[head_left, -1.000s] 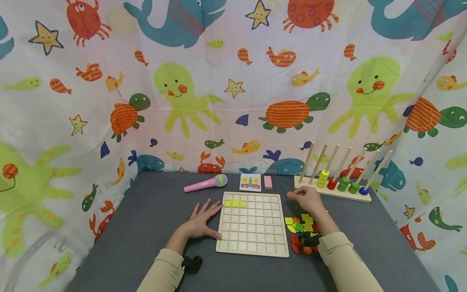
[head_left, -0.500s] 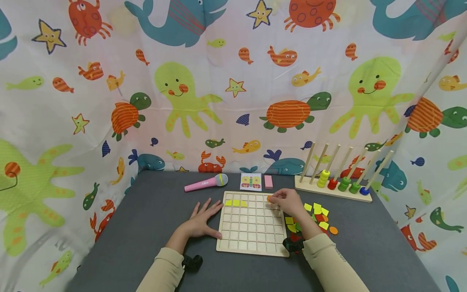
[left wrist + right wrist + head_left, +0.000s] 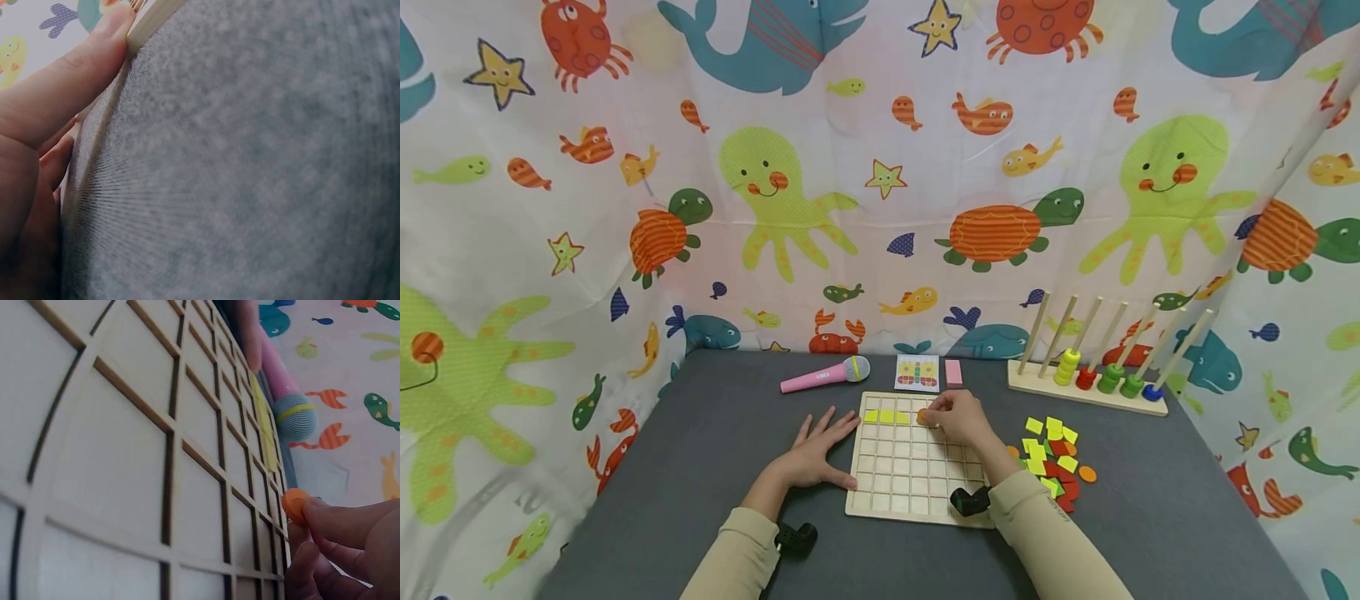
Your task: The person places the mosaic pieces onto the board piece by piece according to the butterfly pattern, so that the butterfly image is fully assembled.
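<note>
A wooden grid board (image 3: 898, 461) lies on the grey table, with three yellow pieces (image 3: 887, 417) in cells near its top left. My left hand (image 3: 815, 452) is spread flat along the board's left edge, its thumb (image 3: 106, 37) touching the rim in the left wrist view. Over the upper part of the board, my right hand (image 3: 958, 419) pinches an orange disc (image 3: 295, 505) between thumb and fingers. In the head view the disc is right of the yellow pieces, one cell apart. The right wrist view shows it just above the grid; contact cannot be told.
Loose yellow, red, green and orange pieces (image 3: 1051, 458) lie right of the board, partly behind the right forearm. Behind the board are a pink toy microphone (image 3: 825, 377), a butterfly pattern card (image 3: 917, 373) and a pink block (image 3: 953, 374). A peg stacker (image 3: 1086, 385) stands back right.
My right hand has carried the orange disc leftward, from beside the board's right edge to above its upper cells. The left hand has stayed in place.
</note>
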Tool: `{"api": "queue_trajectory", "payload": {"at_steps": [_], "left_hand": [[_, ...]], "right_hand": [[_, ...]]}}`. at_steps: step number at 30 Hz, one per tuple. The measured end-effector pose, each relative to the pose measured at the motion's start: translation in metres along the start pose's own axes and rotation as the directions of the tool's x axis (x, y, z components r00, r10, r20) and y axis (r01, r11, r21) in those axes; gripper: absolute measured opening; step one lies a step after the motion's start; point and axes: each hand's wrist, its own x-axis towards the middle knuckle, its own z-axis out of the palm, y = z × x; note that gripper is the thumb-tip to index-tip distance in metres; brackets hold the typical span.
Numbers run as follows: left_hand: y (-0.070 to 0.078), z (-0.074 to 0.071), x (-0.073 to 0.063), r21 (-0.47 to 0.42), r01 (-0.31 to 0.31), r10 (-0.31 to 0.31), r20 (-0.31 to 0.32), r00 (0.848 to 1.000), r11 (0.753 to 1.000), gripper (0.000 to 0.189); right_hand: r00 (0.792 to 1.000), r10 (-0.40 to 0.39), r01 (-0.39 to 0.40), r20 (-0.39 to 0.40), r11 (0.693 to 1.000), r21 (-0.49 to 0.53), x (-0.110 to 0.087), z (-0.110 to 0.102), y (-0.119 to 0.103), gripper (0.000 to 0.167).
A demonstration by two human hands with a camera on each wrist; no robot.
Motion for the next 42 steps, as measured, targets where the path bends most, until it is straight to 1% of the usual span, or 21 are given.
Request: {"api": "queue_trajectory", "payload": {"at_steps": [2, 7, 11, 15, 20, 27, 33, 38, 42], "left_hand": [[0.001, 0.000, 0.001, 0.000, 0.000, 0.000, -0.001, 1.000, 1.000, 0.112], [0.002, 0.001, 0.003, -0.014, -0.019, 0.019, -0.003, 1.000, 1.000, 0.112], [0.001, 0.001, 0.002, -0.021, -0.015, 0.015, -0.003, 1.000, 1.000, 0.113], [-0.002, 0.000, 0.000, -0.018, -0.012, 0.012, -0.011, 1.000, 1.000, 0.112], [-0.001, 0.000, 0.001, -0.028, -0.035, 0.035, -0.009, 0.999, 0.999, 0.112], [-0.001, 0.000, 0.000, -0.019, -0.029, 0.029, -0.012, 0.999, 0.999, 0.112], [-0.002, 0.000, 0.000, -0.016, -0.025, 0.025, -0.005, 1.000, 1.000, 0.113], [-0.003, 0.001, 0.002, -0.011, -0.015, 0.015, -0.008, 1.000, 1.000, 0.112], [-0.003, 0.001, 0.002, 0.000, -0.008, 0.008, -0.003, 1.000, 1.000, 0.111]], "right_hand": [[1.000, -0.004, 0.003, -0.014, 0.999, -0.044, 0.002, 0.004, -0.001, 0.019], [0.999, 0.024, -0.030, -0.046, 0.991, -0.134, 0.004, 0.009, -0.004, 0.020], [0.999, 0.019, -0.028, -0.048, 0.981, -0.190, 0.008, 0.013, -0.005, 0.019], [0.999, 0.010, -0.021, -0.051, 0.976, -0.217, 0.011, 0.017, -0.005, 0.020], [0.998, 0.008, -0.019, -0.058, 0.980, -0.199, 0.006, 0.013, -0.006, 0.022], [0.997, -0.034, 0.020, -0.066, 0.981, -0.193, -0.004, -0.003, -0.008, 0.015], [0.997, -0.023, 0.006, -0.080, 0.980, -0.200, -0.013, -0.025, -0.005, 0.016], [0.997, -0.010, -0.007, -0.083, 0.979, -0.204, -0.020, -0.047, 0.006, 0.018], [0.998, 0.013, -0.026, -0.062, 0.976, -0.215, -0.027, -0.060, 0.017, 0.022]]}}
